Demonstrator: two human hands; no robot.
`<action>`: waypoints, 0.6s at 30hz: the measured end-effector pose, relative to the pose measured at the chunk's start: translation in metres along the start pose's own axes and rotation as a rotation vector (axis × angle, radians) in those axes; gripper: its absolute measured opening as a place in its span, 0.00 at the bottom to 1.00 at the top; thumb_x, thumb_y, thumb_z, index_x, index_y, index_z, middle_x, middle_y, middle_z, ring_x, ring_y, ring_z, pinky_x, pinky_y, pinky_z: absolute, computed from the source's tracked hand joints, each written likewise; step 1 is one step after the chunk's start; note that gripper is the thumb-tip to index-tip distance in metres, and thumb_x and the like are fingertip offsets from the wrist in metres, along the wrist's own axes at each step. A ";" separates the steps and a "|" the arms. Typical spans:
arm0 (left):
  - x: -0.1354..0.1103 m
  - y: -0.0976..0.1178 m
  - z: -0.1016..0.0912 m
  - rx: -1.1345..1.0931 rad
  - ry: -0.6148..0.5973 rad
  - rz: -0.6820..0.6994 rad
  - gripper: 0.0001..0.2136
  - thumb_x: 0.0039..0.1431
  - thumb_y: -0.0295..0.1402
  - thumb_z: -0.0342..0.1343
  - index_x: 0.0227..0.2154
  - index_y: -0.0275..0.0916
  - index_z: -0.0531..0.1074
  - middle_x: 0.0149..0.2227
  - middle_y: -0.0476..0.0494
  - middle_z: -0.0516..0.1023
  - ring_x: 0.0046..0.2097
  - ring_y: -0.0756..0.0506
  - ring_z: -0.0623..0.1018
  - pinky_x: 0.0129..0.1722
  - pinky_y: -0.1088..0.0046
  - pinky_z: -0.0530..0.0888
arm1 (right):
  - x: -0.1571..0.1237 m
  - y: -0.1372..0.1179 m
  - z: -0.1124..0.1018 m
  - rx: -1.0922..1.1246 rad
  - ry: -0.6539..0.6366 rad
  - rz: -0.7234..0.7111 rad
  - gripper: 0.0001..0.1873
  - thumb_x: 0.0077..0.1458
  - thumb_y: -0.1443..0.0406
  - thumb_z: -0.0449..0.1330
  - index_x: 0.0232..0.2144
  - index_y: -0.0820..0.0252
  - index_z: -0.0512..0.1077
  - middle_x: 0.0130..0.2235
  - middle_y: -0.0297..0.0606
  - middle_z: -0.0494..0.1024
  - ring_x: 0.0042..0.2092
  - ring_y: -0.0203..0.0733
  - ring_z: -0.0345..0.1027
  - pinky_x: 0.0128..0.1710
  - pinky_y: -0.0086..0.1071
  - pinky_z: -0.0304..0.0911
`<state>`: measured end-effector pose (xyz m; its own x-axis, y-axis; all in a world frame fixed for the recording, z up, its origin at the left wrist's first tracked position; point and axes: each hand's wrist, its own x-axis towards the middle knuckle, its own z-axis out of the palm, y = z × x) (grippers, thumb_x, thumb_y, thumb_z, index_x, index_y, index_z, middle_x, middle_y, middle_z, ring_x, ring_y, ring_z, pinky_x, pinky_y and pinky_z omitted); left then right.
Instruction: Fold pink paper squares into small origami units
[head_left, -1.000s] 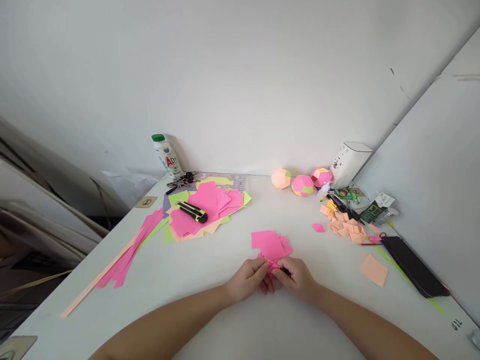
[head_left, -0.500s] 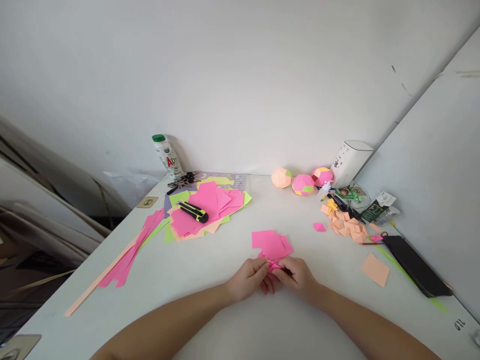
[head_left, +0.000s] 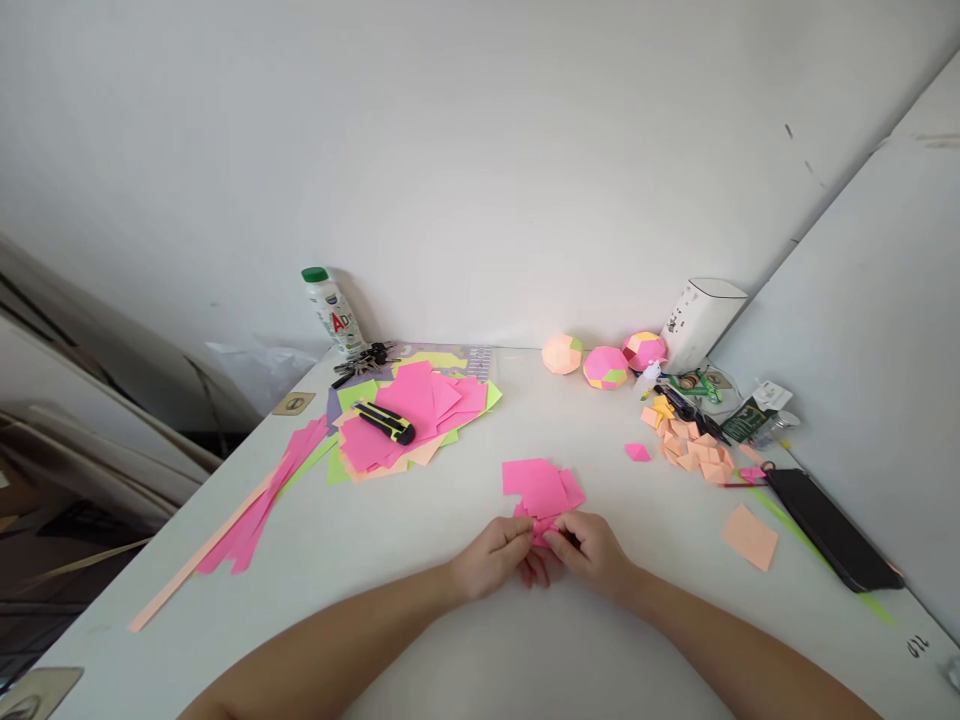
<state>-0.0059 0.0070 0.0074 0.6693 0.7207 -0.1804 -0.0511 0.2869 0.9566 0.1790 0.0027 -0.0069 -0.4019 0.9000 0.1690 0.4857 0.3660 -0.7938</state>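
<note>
1. Pinching a small pink paper piece (head_left: 545,533), the left hand (head_left: 491,557) and the right hand (head_left: 596,553) are meeting above the near middle of the white table (head_left: 420,510).
2. The left hand is gripping narrowly, its thumb pressing on the piece's left side; the right hand is doing likewise on the right side, its thumb and bent index finger closing in on the paper. The fingers are partly covering the piece, so its exact folds are not showing.
3. Just beyond the hands, a few flat pink sheets (head_left: 540,484) are lying overlapped.
4. To the right, a folded pink piece (head_left: 637,452) is resting near a heap of folded peach pieces (head_left: 699,458), and a peach square (head_left: 750,537) is lying flat near a black pouch (head_left: 834,530).
5. Three many-sided paper balls (head_left: 605,369) are sitting along the wall, near a white container (head_left: 703,325).
6. To the left, a black and yellow cutter (head_left: 386,422) is lying on a pile of coloured sheets (head_left: 414,392), while long paper strips (head_left: 259,510) are crossing beside it.
7. Behind the pile, keys (head_left: 367,360) are lying by a green-capped bottle (head_left: 334,315), which is standing near the wall.
</note>
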 end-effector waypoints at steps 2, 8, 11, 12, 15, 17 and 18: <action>0.000 -0.001 0.000 -0.014 0.005 -0.011 0.14 0.59 0.41 0.48 0.32 0.33 0.70 0.27 0.43 0.74 0.29 0.47 0.77 0.28 0.73 0.70 | 0.000 -0.001 0.000 0.006 -0.004 0.011 0.18 0.59 0.60 0.50 0.19 0.58 0.58 0.18 0.29 0.59 0.21 0.33 0.49 0.21 0.28 0.49; -0.001 0.003 0.000 -0.030 -0.019 -0.013 0.12 0.58 0.35 0.48 0.34 0.33 0.72 0.27 0.43 0.74 0.30 0.46 0.77 0.29 0.72 0.69 | 0.001 0.000 -0.001 -0.003 -0.002 0.012 0.18 0.59 0.59 0.50 0.19 0.59 0.58 0.18 0.28 0.58 0.22 0.33 0.49 0.22 0.27 0.49; -0.001 0.004 -0.001 -0.021 -0.039 -0.006 0.12 0.57 0.33 0.47 0.36 0.33 0.73 0.28 0.42 0.75 0.31 0.46 0.77 0.29 0.72 0.69 | 0.000 0.002 -0.002 0.002 -0.004 0.005 0.18 0.59 0.59 0.50 0.19 0.59 0.58 0.18 0.28 0.57 0.21 0.32 0.49 0.22 0.27 0.49; -0.002 0.004 -0.001 -0.018 -0.044 -0.002 0.12 0.57 0.32 0.47 0.36 0.33 0.73 0.29 0.42 0.75 0.31 0.46 0.77 0.29 0.72 0.70 | 0.000 0.003 -0.002 0.004 -0.002 -0.001 0.18 0.59 0.59 0.50 0.19 0.59 0.57 0.18 0.28 0.57 0.21 0.32 0.49 0.21 0.27 0.49; -0.002 0.002 -0.001 -0.015 -0.050 0.010 0.12 0.57 0.32 0.46 0.36 0.32 0.72 0.30 0.41 0.75 0.31 0.46 0.77 0.30 0.72 0.70 | 0.000 0.004 -0.001 0.018 -0.004 -0.014 0.18 0.58 0.59 0.51 0.19 0.59 0.57 0.18 0.27 0.57 0.21 0.32 0.48 0.21 0.26 0.49; -0.002 0.001 -0.002 -0.010 -0.044 0.012 0.12 0.57 0.33 0.46 0.36 0.32 0.72 0.30 0.41 0.75 0.31 0.46 0.76 0.29 0.72 0.70 | -0.001 0.005 -0.001 0.031 -0.003 -0.015 0.18 0.59 0.59 0.51 0.19 0.59 0.57 0.18 0.28 0.57 0.21 0.32 0.48 0.21 0.26 0.49; -0.002 0.000 -0.002 -0.008 -0.039 0.011 0.12 0.58 0.33 0.46 0.35 0.33 0.72 0.30 0.41 0.75 0.31 0.46 0.76 0.29 0.72 0.70 | -0.001 0.005 -0.001 0.036 -0.001 -0.015 0.18 0.59 0.59 0.51 0.19 0.59 0.58 0.18 0.28 0.58 0.21 0.32 0.49 0.21 0.26 0.49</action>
<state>-0.0083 0.0068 0.0077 0.6971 0.6987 -0.1609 -0.0640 0.2842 0.9566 0.1825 0.0041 -0.0103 -0.4096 0.8942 0.1809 0.4511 0.3708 -0.8118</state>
